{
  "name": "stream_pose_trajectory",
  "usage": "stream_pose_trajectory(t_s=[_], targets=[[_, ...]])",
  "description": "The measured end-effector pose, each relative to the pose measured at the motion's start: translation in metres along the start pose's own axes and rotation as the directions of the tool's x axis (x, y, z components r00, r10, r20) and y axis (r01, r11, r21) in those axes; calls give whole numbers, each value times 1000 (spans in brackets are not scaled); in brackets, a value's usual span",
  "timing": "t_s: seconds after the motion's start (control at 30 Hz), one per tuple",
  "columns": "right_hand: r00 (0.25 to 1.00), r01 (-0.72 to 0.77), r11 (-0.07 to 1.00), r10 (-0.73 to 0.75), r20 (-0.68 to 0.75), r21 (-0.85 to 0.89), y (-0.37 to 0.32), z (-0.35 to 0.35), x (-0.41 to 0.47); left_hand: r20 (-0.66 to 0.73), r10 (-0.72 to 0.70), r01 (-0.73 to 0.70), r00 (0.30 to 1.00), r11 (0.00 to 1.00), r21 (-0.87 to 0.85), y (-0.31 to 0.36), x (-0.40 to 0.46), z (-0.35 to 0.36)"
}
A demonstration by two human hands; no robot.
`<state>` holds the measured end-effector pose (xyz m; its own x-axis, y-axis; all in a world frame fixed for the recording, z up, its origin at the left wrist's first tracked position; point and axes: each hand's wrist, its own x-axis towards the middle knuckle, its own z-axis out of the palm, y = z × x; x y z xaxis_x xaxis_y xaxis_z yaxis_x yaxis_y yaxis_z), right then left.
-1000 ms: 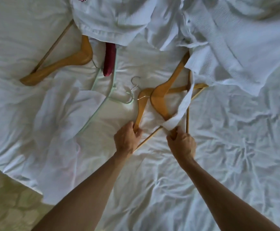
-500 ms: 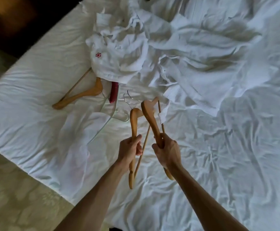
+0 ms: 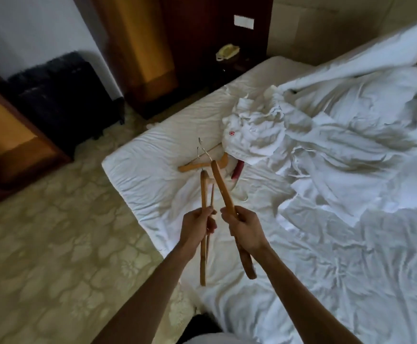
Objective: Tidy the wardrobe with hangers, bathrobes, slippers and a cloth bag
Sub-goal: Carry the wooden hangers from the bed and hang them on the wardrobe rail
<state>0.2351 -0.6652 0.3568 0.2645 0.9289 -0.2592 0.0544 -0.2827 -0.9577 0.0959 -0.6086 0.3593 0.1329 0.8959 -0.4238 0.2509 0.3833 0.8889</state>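
Left hand [image 3: 197, 225] curled round a wooden hanger [image 3: 203, 194], gripped near mid-length, seen edge-on, metal hook end pointing away toward the bed [image 3: 152, 180]. Right hand [image 3: 245, 227] wrapped round a second wooden hanger [image 3: 223, 192], held the same way and tilted left – the two far ends close together above the mattress, hooks just beside each other; touching or not, cannot tell. Both hangers lifted clear of the sheet. Beyond them, a third wooden hanger [image 3: 193, 166] lying flat on the bed, one end tucked under a crumpled white bathrobe [image 3: 254, 142] with a small red emblem. Just right of that, a dark red item [image 3: 237, 170] poking out from under the robe – too small to identify. More white cloth heaped further right. Past the bed's corner, a patterned floor [image 3: 53, 244], a dark case [image 3: 61, 95] and wooden furniture [image 3: 142, 45], with a telephone [image 3: 227, 52] on a dark stand.
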Motion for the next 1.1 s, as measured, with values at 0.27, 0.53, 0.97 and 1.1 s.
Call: stream_pose_trajectory(t_s=[0.27, 0.53, 0.97, 1.1], targets=[[963, 87, 996, -77, 258, -25, -50, 105, -23, -245, 62, -106, 967, 979, -172, -4, -61, -131], [824, 182, 983, -135, 551, -32, -90, 247, -33, -506, 67, -188, 860, 963, -192, -36, -97, -281], [587, 308, 946, -272, 763, 100, -175, 556, -9, -671, 74, -297, 737, 928, -224, -61, -66, -564], [560, 334, 935, -298, 773, 118, -200, 640, 13, -684, 126, -343, 718, 920, -190, -53, -45, -649]])
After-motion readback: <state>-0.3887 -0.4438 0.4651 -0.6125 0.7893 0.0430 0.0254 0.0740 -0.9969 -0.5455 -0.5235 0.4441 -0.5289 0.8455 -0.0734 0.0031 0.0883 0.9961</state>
